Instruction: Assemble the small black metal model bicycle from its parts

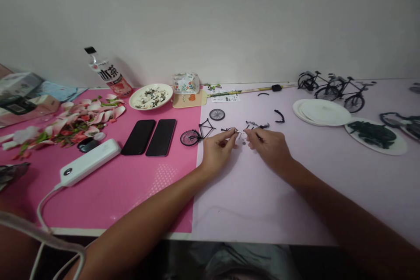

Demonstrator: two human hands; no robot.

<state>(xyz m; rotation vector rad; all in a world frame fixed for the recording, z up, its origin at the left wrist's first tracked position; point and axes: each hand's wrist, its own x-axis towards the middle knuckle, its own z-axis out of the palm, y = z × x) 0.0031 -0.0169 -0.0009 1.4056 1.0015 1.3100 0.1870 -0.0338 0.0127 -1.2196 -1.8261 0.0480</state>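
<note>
On the pink mat lie two black phones point(149, 137). Just right of them a half-built model bicycle point(196, 134), a black frame with one red-spoked wheel, rests on the bench point(249, 201). The left hand point(216, 151) and right hand point(269, 146) each pinch an end of a thin silver rod point(240, 132), short and shiny, held level just above the pale lilac surface with fingers closed.
</note>
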